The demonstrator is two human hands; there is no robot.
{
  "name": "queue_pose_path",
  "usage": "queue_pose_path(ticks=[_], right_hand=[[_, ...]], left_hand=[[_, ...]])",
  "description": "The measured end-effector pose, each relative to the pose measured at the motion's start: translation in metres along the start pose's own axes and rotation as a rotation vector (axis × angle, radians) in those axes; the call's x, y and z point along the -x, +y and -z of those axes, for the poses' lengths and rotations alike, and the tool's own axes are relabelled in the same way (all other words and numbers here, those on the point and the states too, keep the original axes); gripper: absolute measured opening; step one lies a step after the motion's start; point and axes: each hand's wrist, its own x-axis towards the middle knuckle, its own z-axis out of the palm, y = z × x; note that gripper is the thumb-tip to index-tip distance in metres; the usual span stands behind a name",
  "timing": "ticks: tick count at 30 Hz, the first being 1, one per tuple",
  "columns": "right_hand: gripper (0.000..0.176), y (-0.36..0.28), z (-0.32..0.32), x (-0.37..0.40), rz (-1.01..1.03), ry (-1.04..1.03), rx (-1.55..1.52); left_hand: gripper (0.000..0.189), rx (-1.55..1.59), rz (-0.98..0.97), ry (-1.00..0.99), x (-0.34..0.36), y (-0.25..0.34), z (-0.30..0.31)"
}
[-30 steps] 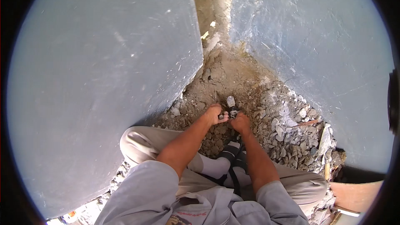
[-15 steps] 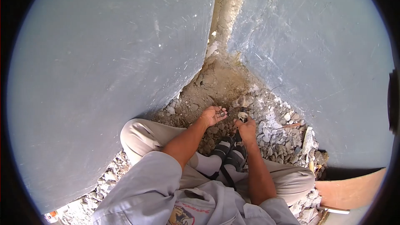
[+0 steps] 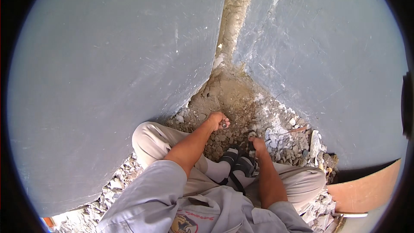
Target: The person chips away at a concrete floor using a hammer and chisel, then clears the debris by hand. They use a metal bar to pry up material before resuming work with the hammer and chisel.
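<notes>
My left hand (image 3: 218,121) is closed around a metal rod (image 3: 224,124), whose small round end points up toward me; the rest of it is hidden by the fingers and palm. A short way to the right and nearer to me, my right hand (image 3: 259,145) grips what looks like a hammer with a dark handle and a pale, worn head (image 3: 252,134). The head is slightly blurred. Both hands are over broken stones and loose soil (image 3: 220,140), in front of my crossed feet in dark strapped sandals (image 3: 243,165).
Two large grey panels (image 3: 129,60) meet at an angle ahead, with a rough earthen strip (image 3: 235,13) between them. Rubble (image 3: 297,140) lies along the base of the right panel (image 3: 319,60). A curved brown board (image 3: 366,190) stands at the lower right.
My left fingers have curled inward around the rod, which showed on the open palm before. My right hand has moved slightly down toward me with the hammer. The view has shifted a little.
</notes>
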Motion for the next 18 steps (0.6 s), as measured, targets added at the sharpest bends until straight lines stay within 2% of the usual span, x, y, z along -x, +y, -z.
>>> queue_pose_path(ticks=[1,2,5,8,11,14,18], right_hand=[[0.048,0.011,0.010,-0.007,-0.025,0.012,0.076],[0.051,0.037,0.019,-0.033,0.052,-0.011,0.196],[0.038,0.057,0.005,-0.034,0.493,0.334,0.703],[0.048,0.035,0.006,-0.018,0.320,0.106,0.776],[0.056,0.033,0.008,-0.017,0.428,0.117,0.983],[0.060,0.018,0.006,0.009,0.493,0.114,1.056],[0.059,0.023,0.003,0.002,0.420,0.164,0.946]], left_hand=[[0.017,-0.012,0.011,0.022,0.003,-0.001,0.002],[0.017,-0.020,0.025,0.028,0.003,-0.004,0.005],[0.014,-0.053,0.062,0.056,0.000,-0.016,0.015],[0.013,-0.101,0.076,0.091,0.003,-0.023,0.019],[0.014,-0.126,0.062,0.076,0.002,-0.023,0.020],[0.014,-0.118,0.052,0.055,-0.002,-0.023,0.020],[0.014,-0.115,0.060,0.045,-0.001,-0.023,0.018]])
